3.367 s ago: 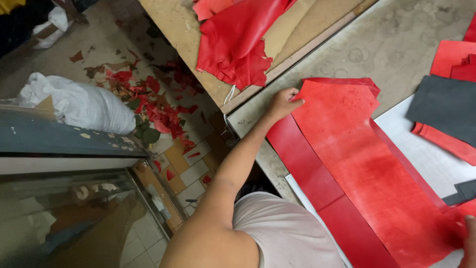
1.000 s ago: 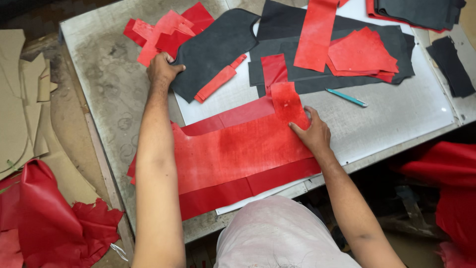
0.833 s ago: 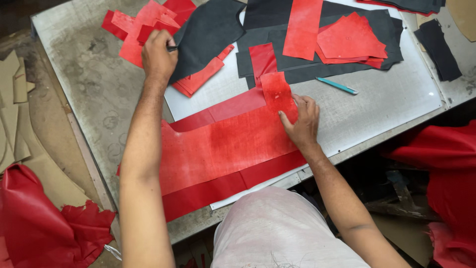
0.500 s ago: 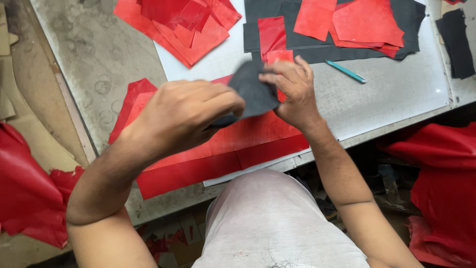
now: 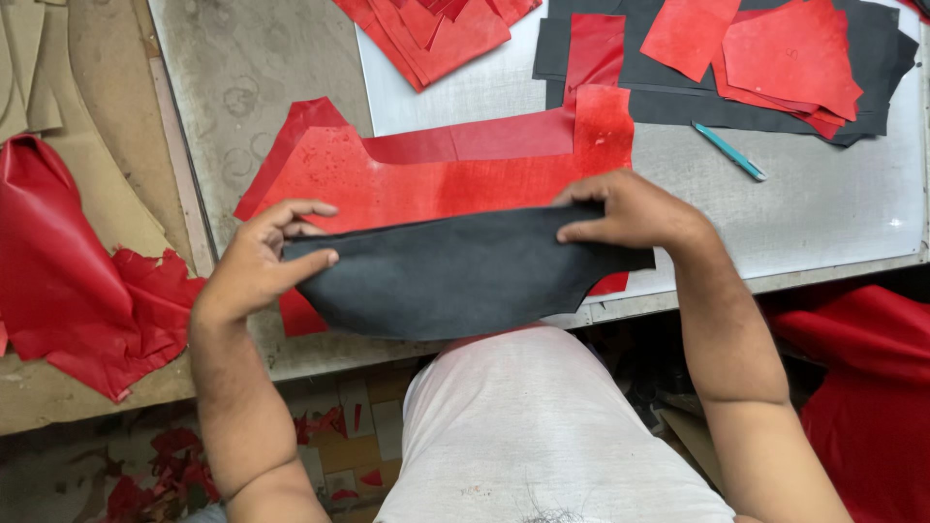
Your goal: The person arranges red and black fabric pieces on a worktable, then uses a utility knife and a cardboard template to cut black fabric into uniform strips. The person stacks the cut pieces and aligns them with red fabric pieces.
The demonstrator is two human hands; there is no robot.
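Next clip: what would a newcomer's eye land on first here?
First, the black piece stretched across the middle, its ends pinched in the grip of the left hand and the right hand. Under it a large red sheet lies flat on the table. At the top right, red pieces lie on black ones, with a teal pen just below them.

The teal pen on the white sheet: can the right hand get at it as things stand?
Probably yes, once freed. The teal pen lies uncovered just beyond the right hand, but that hand is gripping the dark grey piece with the left hand.
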